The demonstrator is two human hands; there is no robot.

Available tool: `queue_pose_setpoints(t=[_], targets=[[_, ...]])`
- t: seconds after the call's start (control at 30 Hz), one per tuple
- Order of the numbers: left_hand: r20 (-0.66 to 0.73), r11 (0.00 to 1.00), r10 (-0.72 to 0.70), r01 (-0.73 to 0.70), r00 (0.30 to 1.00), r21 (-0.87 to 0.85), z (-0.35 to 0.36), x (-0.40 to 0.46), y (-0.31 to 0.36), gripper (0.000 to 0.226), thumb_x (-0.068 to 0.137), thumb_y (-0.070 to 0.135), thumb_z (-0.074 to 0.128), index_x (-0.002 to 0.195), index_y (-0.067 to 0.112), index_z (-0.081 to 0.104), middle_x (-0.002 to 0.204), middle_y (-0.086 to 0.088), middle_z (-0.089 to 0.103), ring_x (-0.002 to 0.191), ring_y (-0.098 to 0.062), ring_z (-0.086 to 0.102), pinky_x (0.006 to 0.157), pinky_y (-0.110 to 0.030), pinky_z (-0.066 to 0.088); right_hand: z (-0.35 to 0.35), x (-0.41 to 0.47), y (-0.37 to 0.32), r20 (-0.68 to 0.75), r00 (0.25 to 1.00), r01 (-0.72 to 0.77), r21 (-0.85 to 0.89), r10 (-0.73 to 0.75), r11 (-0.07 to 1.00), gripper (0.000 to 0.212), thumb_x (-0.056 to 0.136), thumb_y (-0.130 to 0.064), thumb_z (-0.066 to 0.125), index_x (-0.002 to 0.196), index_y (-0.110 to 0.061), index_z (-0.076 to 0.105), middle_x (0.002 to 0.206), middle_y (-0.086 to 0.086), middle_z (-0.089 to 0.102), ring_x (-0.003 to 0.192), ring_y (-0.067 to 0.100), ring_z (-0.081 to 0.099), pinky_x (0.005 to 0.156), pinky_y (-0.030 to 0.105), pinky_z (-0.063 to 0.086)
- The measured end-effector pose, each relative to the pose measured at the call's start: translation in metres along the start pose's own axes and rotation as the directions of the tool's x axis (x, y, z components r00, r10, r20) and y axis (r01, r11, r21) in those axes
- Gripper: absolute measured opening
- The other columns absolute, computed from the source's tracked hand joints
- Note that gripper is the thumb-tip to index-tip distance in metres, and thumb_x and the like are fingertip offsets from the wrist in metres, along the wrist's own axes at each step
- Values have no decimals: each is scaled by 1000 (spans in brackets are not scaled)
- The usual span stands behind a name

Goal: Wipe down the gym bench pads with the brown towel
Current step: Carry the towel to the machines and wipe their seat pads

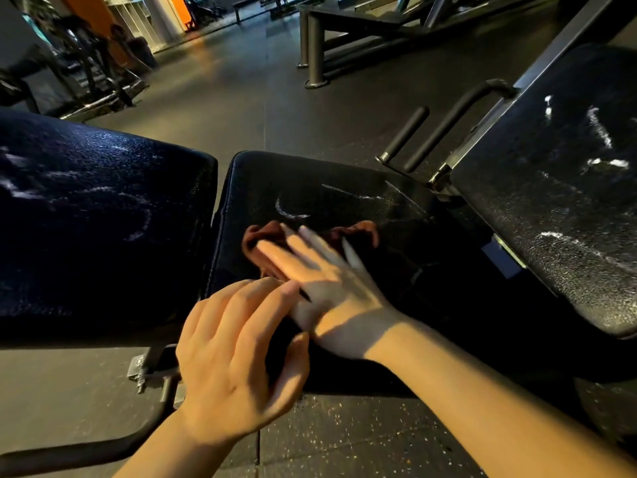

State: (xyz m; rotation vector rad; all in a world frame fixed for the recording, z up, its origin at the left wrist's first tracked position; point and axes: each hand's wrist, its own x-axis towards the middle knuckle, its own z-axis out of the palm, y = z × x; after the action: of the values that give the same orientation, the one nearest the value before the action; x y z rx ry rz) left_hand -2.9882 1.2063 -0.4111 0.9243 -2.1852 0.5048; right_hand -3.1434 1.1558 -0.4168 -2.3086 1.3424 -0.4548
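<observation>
Right hand presses flat, fingers spread, on the crumpled brown cloth towel atop the black vinyl middle bench pad. Left hand hovers relaxed, holding nothing. White streaks everywhere, so probably early days.

Item count, as visible:
- Black bench pads: three, namely left pad, centre pad, right pad
- Brown towel: one
- Hands: two, namely left hand, right hand
- Black foam-covered handles: two
- Other benches in the background: at least one; further units too dark to count
</observation>
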Motion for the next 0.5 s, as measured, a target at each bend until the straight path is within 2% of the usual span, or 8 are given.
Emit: queue_pose_setpoints(t=[0.1,0.17,0.23,0.3,0.33,0.4,0.47,0.5], targets=[[-8,1000,6,-6,1000,-29,-2,-1,-1,40,94,33,47,125,8,48,120,-7,54,106,-29,56,91,-31,39,5,-10,7,-56,998,6,19,-5,1000,73,78,-73,-1,148,-56,-8,161,-25,-11,146,0,-18,113,57,-21],[-7,1000,12,-12,1000,-28,-2,-1,-1,39,96,33,46,126,9,48,121,-6,54,107,-28,57,93,-31,38,5,-19,24,-100,990,-85,98,95,992,77,73,-79,-1,148,-59,2,161,-26,-4,146,-2,-12,114,60,-18],[11,1000,20,-20,1000,-3,-3,0,-2,37,96,33,46,126,12,50,119,-4,57,105,-27,58,89,-34,41,5,-25,48,-98,963,-234,166,252,958,82,66,-83,-1,144,-63,7,162,-25,2,146,-3,-9,115,57,-15],[45,998,34,-36,998,47,-4,2,-1,32,96,32,48,118,14,60,109,-2,64,98,-25,61,81,-37,44,5,-30,79,-94,899,-409,175,429,896,84,67,-86,2,146,-59,9,163,-20,6,149,1,-5,116,55,-12],[68,996,41,-47,997,76,-4,3,-1,30,95,32,49,111,13,67,102,-3,68,93,-25,63,77,-36,45,4,-34,95,-85,852,-500,160,517,851,80,75,-86,8,149,-54,11,164,-16,7,150,6,-2,117,56,-10],[96,991,44,-55,994,121,-4,4,1,31,93,30,52,94,11,76,92,-3,71,85,-25,66,73,-36,45,4,-43,122,-68,748,-649,135,660,749,65,93,-72,15,153,-46,13,165,-8,8,152,13,-1,119,57,-8],[84,988,30,-42,996,146,-3,4,3,30,92,29,54,88,11,78,90,-3,72,84,-25,67,74,-35,45,3,-44,135,-39,676,-728,121,736,675,61,98,-64,13,155,-41,9,166,-4,5,152,18,-4,119,56,-9],[74,987,23,-34,997,155,-2,4,4,30,92,28,54,87,11,78,90,-2,72,84,-25,66,75,-34,44,2,-41,135,-23,666,-739,108,745,664,60,99,-62,12,155,-40,7,166,-3,4,152,19,-5,119,55,-9]])
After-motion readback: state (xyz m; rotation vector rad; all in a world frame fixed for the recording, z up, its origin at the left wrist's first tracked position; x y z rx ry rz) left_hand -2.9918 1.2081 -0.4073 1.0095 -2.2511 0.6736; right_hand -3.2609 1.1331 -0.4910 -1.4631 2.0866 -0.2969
